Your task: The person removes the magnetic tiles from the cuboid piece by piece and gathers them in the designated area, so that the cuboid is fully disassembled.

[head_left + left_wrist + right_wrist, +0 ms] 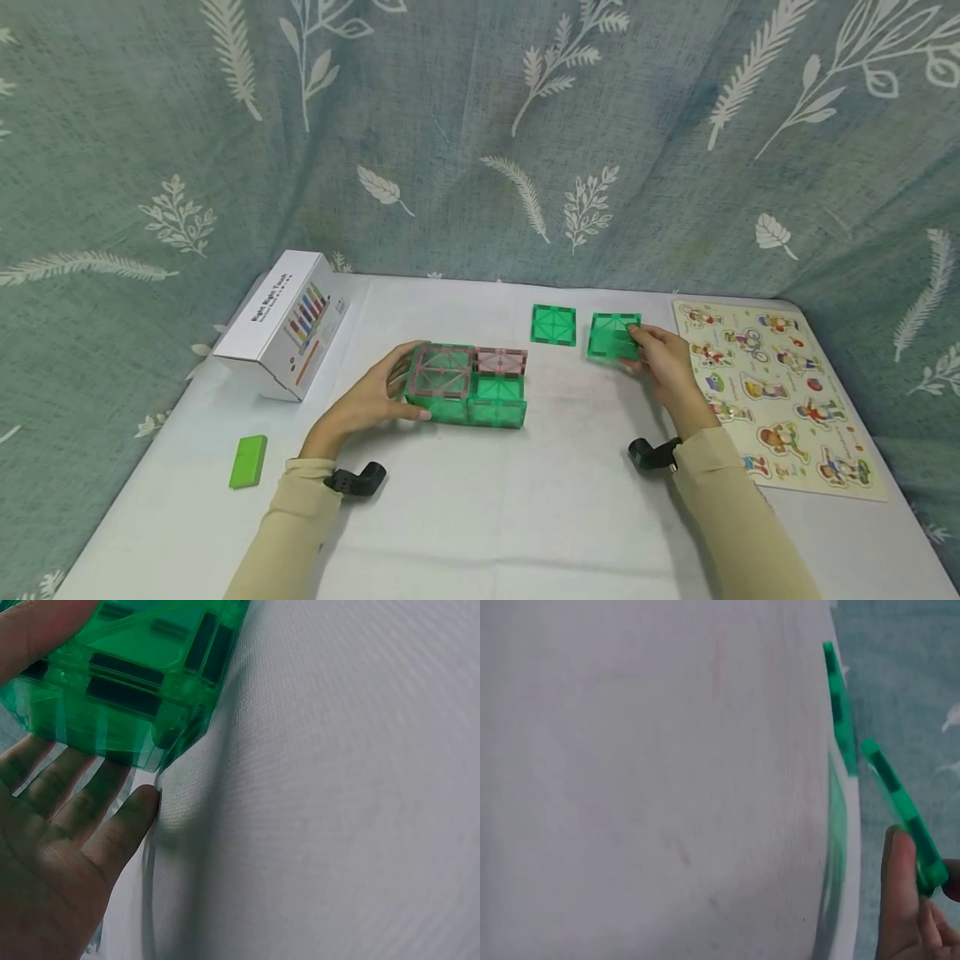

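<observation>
On the white cloth stands a low box of magnetic tiles (497, 412), with green walls. A pink tile (442, 371) lies over its left part, and another pink tile (501, 362) stands at the back of the right part, whose top is uncovered. My left hand (367, 402) holds the box's left end, thumb at the front and fingers behind. The left wrist view shows the green end (120, 690) between thumb and fingers. My right hand (666, 362) pinches a green square magnetic tile (609, 335) by its right edge, raised off the cloth in the right wrist view (906, 806).
A second green square tile (553, 325) lies flat behind the box. At the right is a picture puzzle board (757, 417), partly under the right forearm. A white printed box (288, 321) stands at the back left; a light green block (247, 461) lies before it.
</observation>
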Demonstrator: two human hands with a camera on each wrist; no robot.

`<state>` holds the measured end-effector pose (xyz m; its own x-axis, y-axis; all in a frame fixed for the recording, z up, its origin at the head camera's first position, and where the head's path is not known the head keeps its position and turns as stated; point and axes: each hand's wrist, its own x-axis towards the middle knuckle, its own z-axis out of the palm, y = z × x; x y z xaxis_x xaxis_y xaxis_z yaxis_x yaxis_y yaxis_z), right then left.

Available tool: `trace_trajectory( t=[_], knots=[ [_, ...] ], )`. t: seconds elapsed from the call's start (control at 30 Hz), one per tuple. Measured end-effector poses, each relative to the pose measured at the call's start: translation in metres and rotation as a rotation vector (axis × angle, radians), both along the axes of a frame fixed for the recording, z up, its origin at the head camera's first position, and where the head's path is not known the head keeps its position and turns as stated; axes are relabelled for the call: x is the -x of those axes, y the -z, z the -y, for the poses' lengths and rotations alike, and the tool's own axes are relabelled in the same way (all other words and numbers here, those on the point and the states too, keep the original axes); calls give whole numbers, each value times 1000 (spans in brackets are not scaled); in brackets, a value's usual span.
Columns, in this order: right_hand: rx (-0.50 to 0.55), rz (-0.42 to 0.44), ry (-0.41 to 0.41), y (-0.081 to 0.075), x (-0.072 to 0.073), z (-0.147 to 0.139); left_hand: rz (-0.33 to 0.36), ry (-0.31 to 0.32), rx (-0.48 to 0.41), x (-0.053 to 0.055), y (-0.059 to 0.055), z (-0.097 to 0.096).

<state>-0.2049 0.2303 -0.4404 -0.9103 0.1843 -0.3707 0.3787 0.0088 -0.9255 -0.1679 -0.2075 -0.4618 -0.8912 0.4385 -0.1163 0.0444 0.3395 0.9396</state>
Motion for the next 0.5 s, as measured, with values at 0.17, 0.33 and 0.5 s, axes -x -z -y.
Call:
trace_trajectory(
  t=[0.17, 0.33, 0.5],
  knots=[
    [-12, 40, 71, 2, 9, -7, 0, 1, -4, -1, -1, 0],
    [-61, 73, 91, 3, 16, -9, 6, -7, -1, -2, -2, 0],
    [-81, 88, 60, 3, 24, -12, 5, -6, 3, -2, -3, -1]
  ],
)
